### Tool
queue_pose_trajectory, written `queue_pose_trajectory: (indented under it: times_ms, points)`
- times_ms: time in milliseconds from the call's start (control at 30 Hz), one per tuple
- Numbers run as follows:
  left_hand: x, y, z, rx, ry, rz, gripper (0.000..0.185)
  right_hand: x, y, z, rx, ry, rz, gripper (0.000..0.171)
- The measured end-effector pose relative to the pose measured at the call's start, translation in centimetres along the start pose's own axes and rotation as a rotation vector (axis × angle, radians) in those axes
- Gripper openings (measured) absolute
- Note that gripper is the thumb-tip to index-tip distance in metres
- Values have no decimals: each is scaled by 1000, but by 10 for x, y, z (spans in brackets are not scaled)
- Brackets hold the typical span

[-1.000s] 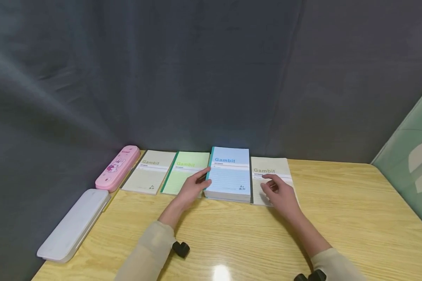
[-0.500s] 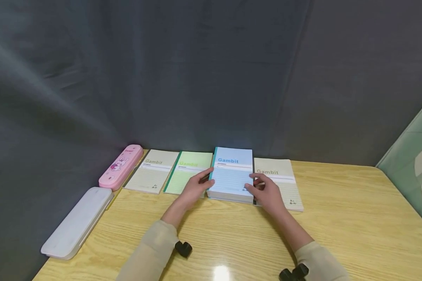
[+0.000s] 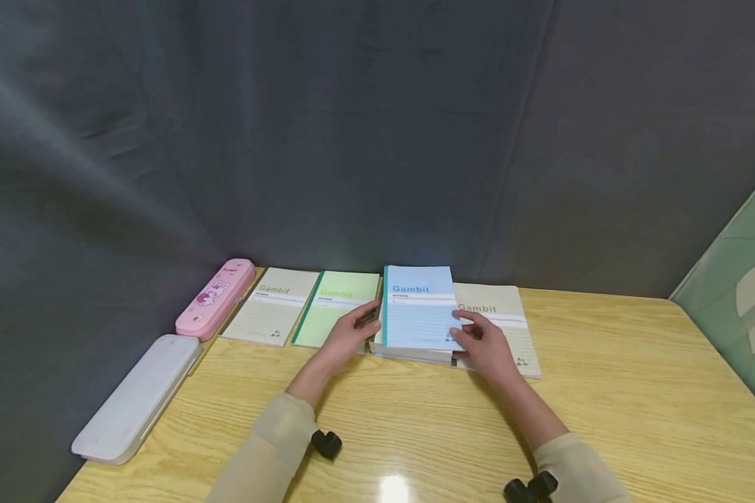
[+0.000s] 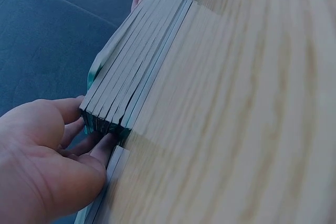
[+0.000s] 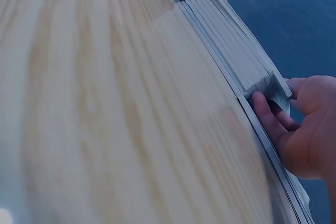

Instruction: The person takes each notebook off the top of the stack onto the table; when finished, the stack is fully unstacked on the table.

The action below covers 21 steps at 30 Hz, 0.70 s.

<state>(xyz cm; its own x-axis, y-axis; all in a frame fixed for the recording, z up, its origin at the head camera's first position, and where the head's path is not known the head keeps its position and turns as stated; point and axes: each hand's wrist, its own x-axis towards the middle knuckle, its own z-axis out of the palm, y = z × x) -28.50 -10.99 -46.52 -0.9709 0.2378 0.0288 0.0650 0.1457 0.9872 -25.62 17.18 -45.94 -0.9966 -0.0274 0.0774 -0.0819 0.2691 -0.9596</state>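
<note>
top blue notebook [image 3: 418, 318] lies askew on notebook stack [image 4: 139, 53], lower centre of frame. right hand [image 3: 487, 349] clamped on notebook's right edge, thumb and fingers pinching; left hand [image 3: 342, 340] relaxed, fingers apart, touching stack's left side. to do well, likely: pinch lightly, draw one notebook only, left hand bracing rest against drag. versus half second ago: top blue notebook sits shifted right, baring strip of stack along left side.
</note>
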Motion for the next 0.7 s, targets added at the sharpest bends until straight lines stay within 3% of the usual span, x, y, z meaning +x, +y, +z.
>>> queue_pose_trajectory:
  times_ms: [200,400,700]
  points:
    - [2,1,0,-8,11,-15,52,-2,1,-6,108,17,76,35]
    - [1,1,1,-4,3,-13,51,-3,3,-9,135,61,148,33]
    - [0,2,1,5,5,-12,51,-12,10,-25,169,54,148,43]
